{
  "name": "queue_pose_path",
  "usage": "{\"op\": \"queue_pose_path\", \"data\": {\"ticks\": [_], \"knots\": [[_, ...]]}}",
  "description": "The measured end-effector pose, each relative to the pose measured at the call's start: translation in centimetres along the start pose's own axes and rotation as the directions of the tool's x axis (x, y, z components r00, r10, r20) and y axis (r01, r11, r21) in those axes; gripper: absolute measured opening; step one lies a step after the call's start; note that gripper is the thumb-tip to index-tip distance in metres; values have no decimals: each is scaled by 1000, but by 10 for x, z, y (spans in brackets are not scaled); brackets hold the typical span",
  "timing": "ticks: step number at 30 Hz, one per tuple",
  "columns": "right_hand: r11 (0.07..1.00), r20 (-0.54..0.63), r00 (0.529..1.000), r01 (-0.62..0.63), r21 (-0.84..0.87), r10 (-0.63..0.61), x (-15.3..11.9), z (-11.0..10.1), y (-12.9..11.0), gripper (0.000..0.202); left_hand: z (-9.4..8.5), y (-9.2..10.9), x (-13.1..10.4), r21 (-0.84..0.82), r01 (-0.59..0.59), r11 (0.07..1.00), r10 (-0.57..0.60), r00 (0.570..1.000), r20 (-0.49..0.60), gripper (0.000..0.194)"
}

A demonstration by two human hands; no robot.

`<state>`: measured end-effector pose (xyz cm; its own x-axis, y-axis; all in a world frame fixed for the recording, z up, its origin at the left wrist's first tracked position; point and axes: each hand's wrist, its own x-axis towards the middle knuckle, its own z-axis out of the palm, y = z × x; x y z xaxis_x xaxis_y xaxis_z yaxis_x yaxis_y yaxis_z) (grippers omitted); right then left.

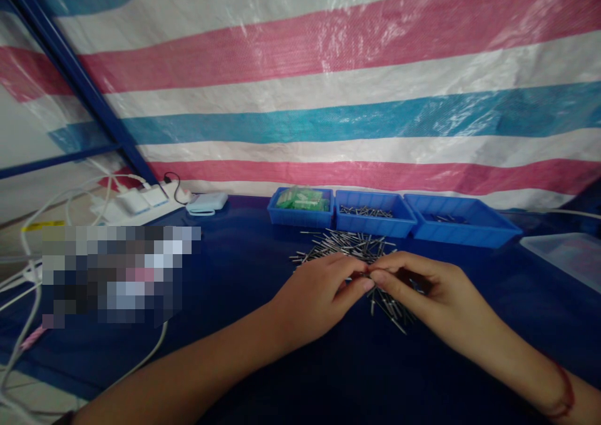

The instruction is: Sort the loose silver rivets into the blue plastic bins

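Observation:
My left hand (pixel 323 290) and my right hand (pixel 429 287) meet fingertip to fingertip above a loose heap of thin metal rods (pixel 345 243). Thumb and forefinger are pinched together on each hand. Whatever they pinch is hidden or too small to name. The heap lies on the dark blue table, partly covered by both hands; some rods poke out below the fingers. Behind it stand three blue bins in a row: the left bin (pixel 300 220) holds green and clear packets (pixel 303 198), the middle bin (pixel 375 225) many small metal pieces, the right bin (pixel 462 234) a few.
A clear plastic container (pixel 566 259) stands at the right edge. To the left are a white power strip (pixel 141 206) with plugs and cables, a light blue device (pixel 206 203) and a blurred-out patch. A striped plastic sheet (pixel 328 124) hangs behind the table (pixel 235 262).

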<state>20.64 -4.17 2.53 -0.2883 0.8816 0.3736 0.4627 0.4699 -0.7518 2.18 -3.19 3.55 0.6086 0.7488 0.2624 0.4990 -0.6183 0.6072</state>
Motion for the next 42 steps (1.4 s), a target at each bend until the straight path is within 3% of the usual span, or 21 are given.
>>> {"op": "queue_pose_path", "data": {"ticks": [8, 17, 28, 37, 42], "knots": [[976, -33, 997, -57, 208, 65, 0, 1, -2, 16, 2, 3, 1, -178, 99, 979, -98, 995, 14, 25], [982, -43, 998, -46, 185, 55, 0, 2, -6, 14, 6, 3, 2, -332, 144, 932, -150, 989, 9, 20], [977, -50, 997, -39, 208, 51, 0, 1, -7, 13, 6, 2, 1, -322, 164, 932, -153, 986, 62, 22], [976, -57, 998, -25, 215, 38, -1, 2, -5, 13, 7, 2, 4, -296, 146, 944, -163, 986, -33, 14], [990, -79, 996, -30, 141, 41, -1, 2, -3, 12, 7, 0, 2, -183, 92, 979, -127, 973, -192, 5]]}}
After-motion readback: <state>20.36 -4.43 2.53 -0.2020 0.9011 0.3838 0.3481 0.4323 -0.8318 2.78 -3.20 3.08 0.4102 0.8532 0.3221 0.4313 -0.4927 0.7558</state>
